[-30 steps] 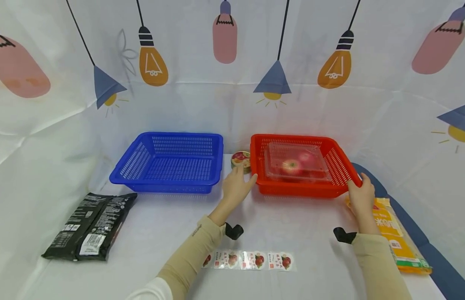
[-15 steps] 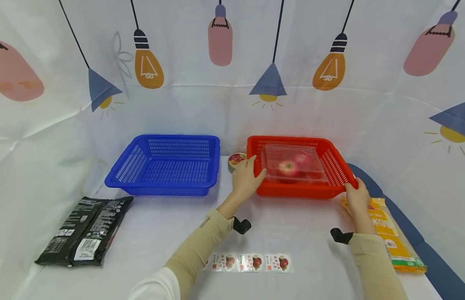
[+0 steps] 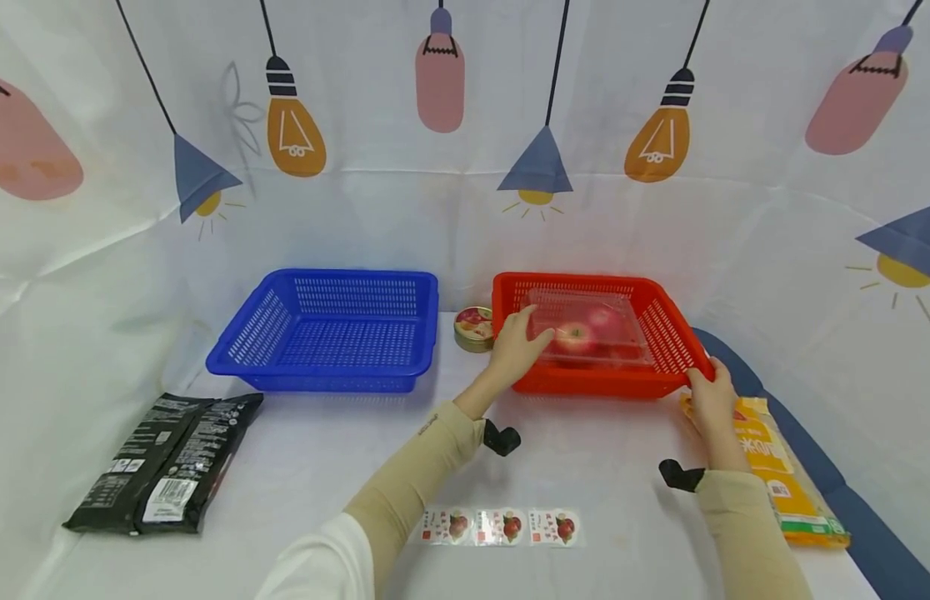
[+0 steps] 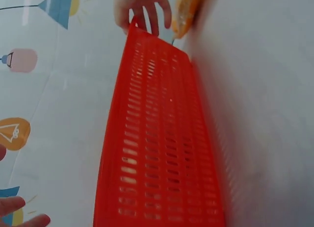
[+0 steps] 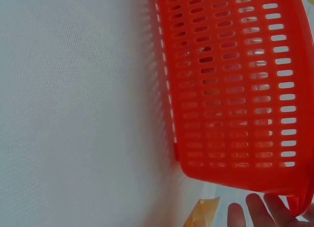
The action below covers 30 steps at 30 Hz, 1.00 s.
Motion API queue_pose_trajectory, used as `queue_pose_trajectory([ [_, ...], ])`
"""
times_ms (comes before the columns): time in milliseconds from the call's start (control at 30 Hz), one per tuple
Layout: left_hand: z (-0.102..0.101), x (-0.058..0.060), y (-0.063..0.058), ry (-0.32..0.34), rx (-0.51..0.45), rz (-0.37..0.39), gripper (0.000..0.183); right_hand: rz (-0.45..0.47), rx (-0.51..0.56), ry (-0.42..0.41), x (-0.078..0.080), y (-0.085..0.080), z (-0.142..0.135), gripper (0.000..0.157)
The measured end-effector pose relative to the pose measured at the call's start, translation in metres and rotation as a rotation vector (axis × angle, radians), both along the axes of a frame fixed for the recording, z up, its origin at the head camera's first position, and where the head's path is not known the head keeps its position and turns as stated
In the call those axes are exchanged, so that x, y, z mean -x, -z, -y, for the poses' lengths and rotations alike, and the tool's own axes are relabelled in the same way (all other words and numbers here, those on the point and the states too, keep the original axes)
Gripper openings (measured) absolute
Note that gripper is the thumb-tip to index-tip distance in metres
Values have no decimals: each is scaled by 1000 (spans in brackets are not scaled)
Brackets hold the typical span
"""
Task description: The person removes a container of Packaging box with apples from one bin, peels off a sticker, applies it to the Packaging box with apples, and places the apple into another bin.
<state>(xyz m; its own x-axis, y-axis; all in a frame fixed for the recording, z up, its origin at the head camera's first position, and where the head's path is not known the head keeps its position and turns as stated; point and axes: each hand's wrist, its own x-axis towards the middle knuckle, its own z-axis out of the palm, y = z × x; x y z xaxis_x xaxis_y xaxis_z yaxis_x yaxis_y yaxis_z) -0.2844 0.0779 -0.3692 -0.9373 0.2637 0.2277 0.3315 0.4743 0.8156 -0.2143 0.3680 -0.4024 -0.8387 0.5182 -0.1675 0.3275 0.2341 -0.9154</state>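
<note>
A red perforated basket (image 3: 585,383) stands at the right, holding a clear plastic box (image 3: 622,329) with apples (image 3: 575,337) inside. My left hand (image 3: 519,346) reaches over the basket's left rim to the box's left side, its fingers (image 4: 10,205) spread apart in the left wrist view. Whether they touch the box cannot be made out. My right hand (image 3: 714,404) grips the basket's right front corner at the rim; in the right wrist view its fingers (image 5: 257,210) lie beneath that corner.
A blue basket (image 3: 322,382) stands at the left, with a round tin (image 3: 474,328) between the baskets. A black bag (image 3: 165,467) lies at the left, a yellow bag (image 3: 780,475) at the right. Apple-printed labels (image 3: 498,527) lie in front on the white table.
My left hand has moved right, from beside the tin and over the red basket's left rim to the clear box. My right hand stays at the basket's corner. The view has shifted slightly.
</note>
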Motion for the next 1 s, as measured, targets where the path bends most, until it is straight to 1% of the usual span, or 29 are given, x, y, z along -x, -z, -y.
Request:
queue_pose_trajectory([
  [100,-6,5,-1,37,-136,171,61,-9,39,17,-1,0,1,64],
  [200,-10,10,-1,42,-259,327,63,-14,65,28,-1,1,2,63],
  [267,-13,13,0,25,-300,408,65,-17,76,28,0,1,3,63],
  [333,-14,16,0,11,-321,471,68,-19,88,25,0,1,3,63],
  [433,-16,20,1,-12,-338,547,71,-17,100,25,1,1,3,64],
  [533,-18,25,3,-20,-367,619,74,-14,100,28,1,1,4,64],
  [600,-19,27,4,-23,-394,665,77,-12,92,28,2,0,4,64],
  [700,-20,32,6,-10,-461,735,80,-11,81,28,2,-1,4,64],
  [800,-23,36,7,-24,-506,787,82,-5,75,31,2,-1,4,64],
  [900,-22,36,8,-23,-524,820,84,-2,70,38,2,0,4,64],
  [933,-21,35,8,-9,-500,808,79,-1,69,38,2,0,4,64],
  [1000,-14,31,9,41,-454,785,70,-6,64,37,1,0,3,64],
])
